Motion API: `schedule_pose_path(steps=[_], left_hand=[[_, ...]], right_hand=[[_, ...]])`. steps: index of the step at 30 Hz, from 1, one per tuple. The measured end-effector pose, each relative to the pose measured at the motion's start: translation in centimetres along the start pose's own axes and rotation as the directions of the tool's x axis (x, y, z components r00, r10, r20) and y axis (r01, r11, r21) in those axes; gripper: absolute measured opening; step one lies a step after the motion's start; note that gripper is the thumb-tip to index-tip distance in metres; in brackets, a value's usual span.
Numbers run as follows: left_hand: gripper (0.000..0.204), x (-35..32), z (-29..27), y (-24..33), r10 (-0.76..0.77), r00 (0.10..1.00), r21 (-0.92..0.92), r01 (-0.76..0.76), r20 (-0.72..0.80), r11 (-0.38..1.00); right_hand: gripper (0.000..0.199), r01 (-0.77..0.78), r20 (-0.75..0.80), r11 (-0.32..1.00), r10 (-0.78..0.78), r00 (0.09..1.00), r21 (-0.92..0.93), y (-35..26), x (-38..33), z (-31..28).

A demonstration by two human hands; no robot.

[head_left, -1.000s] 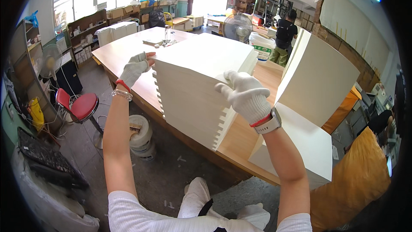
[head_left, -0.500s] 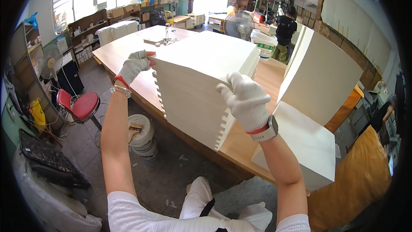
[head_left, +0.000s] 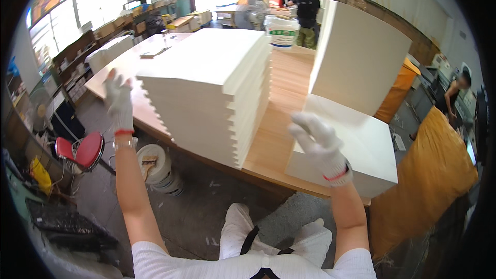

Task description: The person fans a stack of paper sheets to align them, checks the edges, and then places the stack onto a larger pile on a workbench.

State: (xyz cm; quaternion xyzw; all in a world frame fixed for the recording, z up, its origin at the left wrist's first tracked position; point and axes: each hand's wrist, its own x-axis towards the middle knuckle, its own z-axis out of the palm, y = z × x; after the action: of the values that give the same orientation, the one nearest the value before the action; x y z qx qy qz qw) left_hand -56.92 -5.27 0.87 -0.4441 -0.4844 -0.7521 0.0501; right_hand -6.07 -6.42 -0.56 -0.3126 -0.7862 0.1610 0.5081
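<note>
On the wooden table (head_left: pixel 281 85) stands a tall stack of white paper or card sheets (head_left: pixel 191 106), its side edges stepped like teeth. My left hand (head_left: pixel 120 101), in a white knit glove with bare fingertips, is raised off the stack's left side; its fingers are apart and somewhat blurred. Over the near end of a lower white stack (head_left: pixel 356 129) hovers my right hand (head_left: pixel 319 143), also gloved and smeared by motion. Its fingers bend loosely with a gap at the thumb and nothing visible between them. Neither hand touches the tall stack.
Another tall white stack (head_left: pixel 361 57) rises behind the low one. A white tub (head_left: pixel 282 32) sits at the table's far edge. Below the near edge is a bucket with a brush (head_left: pixel 150 161). A red chair (head_left: pixel 89 150) stands left, a large orange sack (head_left: pixel 421 186) right.
Both hands have let go of the tall stack's top corners. The left has moved left, the right toward the low stack. The view has shifted too.
</note>
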Motion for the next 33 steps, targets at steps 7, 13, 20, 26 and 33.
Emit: schedule_pose_path(steps=[7, 13, 20, 26, 33], left_hand=[[0.031, -15.0, 9.8, 14.7, 0.575, 0.724, -0.442, -0.404, 0.381, 0.801], [0.024, -25.5, 27.2, 24.6, 0.717, -0.027, -0.677, -0.354, 0.697, 0.645], [0.015, -33.7, 39.2, 24.7, 0.363, -0.405, -0.471, -0.207, 0.839, 0.857], [0.008, -36.5, 41.0, 23.2, 0.635, -0.212, -0.669, -0.195, 0.743, 0.717], [0.006, -35.9, 40.5, 23.2, 0.568, -0.205, -0.572, 0.045, 0.797, 0.819]], right_hand=[[0.018, -0.209, -0.326, 0.641, -0.07, 0.943, -0.739, 8.4, -17.4, -17.0], [0.02, -0.761, -0.667, 0.519, 0.411, 0.622, -0.39, 8.8, -21.7, -21.2], [0.018, -0.348, -0.383, 0.622, 0.083, 0.92, -0.702, 8.2, -18.0, -23.8], [0.036, -0.156, -0.279, 0.5, -0.181, 0.943, -0.852, 8.3, -13.4, -23.4], [0.031, -0.113, -0.267, 0.49, -0.258, 0.928, -0.864, 9.4, -13.8, -23.2]])
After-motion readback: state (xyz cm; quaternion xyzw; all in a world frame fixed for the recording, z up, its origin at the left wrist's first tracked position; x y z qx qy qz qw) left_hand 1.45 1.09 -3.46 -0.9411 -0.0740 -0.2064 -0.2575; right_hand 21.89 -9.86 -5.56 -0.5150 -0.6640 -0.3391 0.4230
